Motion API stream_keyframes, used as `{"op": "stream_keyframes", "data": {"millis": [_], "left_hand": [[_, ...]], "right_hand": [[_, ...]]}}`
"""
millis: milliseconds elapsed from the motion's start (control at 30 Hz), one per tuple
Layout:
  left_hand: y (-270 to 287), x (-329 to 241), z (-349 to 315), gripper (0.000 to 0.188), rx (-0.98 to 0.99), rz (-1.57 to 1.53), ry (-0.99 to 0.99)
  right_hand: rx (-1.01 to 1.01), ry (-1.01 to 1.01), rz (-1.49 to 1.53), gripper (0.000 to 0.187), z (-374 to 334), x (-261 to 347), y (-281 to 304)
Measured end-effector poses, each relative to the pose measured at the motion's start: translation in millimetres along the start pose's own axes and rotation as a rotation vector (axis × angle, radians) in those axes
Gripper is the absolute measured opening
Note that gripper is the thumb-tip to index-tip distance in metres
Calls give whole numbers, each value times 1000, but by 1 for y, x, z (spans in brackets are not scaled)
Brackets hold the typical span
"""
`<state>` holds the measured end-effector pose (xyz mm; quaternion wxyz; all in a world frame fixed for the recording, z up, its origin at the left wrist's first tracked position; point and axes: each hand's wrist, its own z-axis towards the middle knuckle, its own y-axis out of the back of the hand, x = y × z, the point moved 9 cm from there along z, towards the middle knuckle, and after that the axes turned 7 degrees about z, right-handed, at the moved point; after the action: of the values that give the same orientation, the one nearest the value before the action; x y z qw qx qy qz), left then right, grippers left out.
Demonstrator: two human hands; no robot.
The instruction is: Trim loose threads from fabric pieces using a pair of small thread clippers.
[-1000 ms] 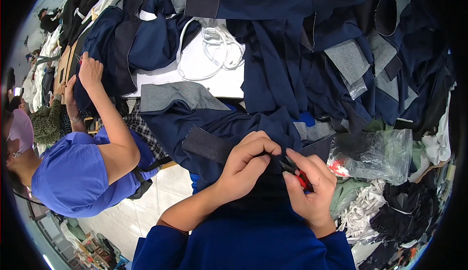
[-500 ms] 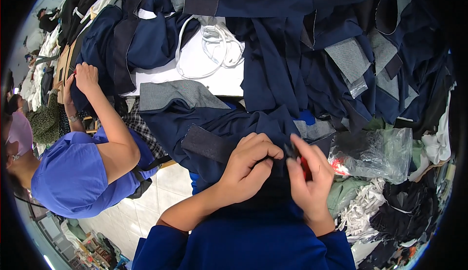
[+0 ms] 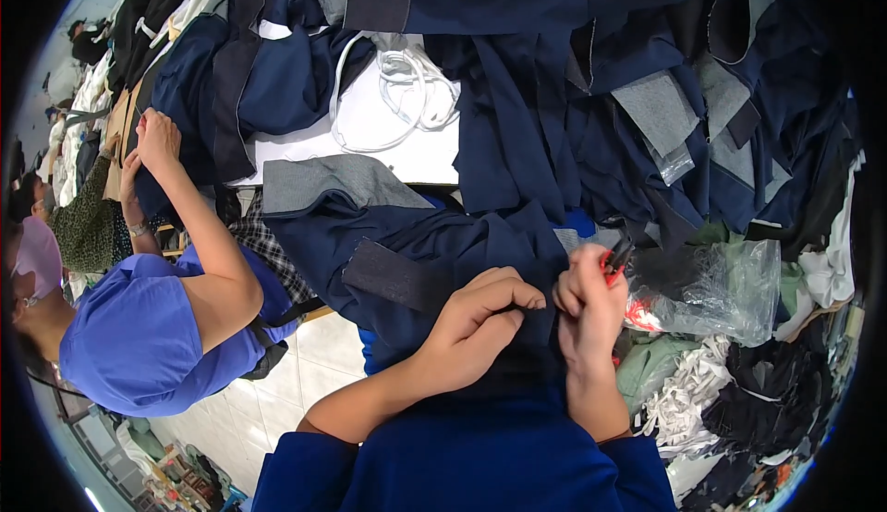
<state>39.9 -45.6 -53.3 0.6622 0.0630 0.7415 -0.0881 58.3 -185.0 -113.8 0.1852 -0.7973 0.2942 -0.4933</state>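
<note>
A navy garment (image 3: 490, 239) with grey-lined edges and a dark rectangular patch (image 3: 383, 272) lies bunched in front of me. My left hand (image 3: 471, 327) is closed in a pinch on its dark cloth near my body. Just right of it, my right hand (image 3: 591, 304) is curled around red-handled thread snips (image 3: 612, 264), whose black tips stick out up and to the right. The fingertips of this hand are bent in close to the cloth beside the left hand; whether they also pinch fabric or thread, I cannot tell.
Navy and grey garment pieces (image 3: 637, 59) are heaped across the far side and right. A white cable (image 3: 416, 96) lies on a white tabletop (image 3: 296, 156). At right are a clear plastic bag (image 3: 730, 290) and scrap cloth (image 3: 688, 392). A co-worker in blue (image 3: 139, 332) works at left.
My right hand has turned, curling its fingers inward; the snips now point up and right instead of toward the left hand. The left hand has barely moved.
</note>
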Motion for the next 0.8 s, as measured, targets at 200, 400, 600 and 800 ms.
{"op": "stream_keyframes", "data": {"millis": [200,400,600,800], "left_hand": [[6,14,3,13,-18,-149,126],[7,1,4,10,-56,151,98],[13,3,-3,13,-83,22,57],[16,-14,0,22,-59,307,-125]], "right_hand": [[257,43,-374,20,-20,15,-25],[226,279,-584,6,-26,31,-29],[251,766,-843,11,-42,49,-44],[94,542,-660,14,-25,42,-9]]}}
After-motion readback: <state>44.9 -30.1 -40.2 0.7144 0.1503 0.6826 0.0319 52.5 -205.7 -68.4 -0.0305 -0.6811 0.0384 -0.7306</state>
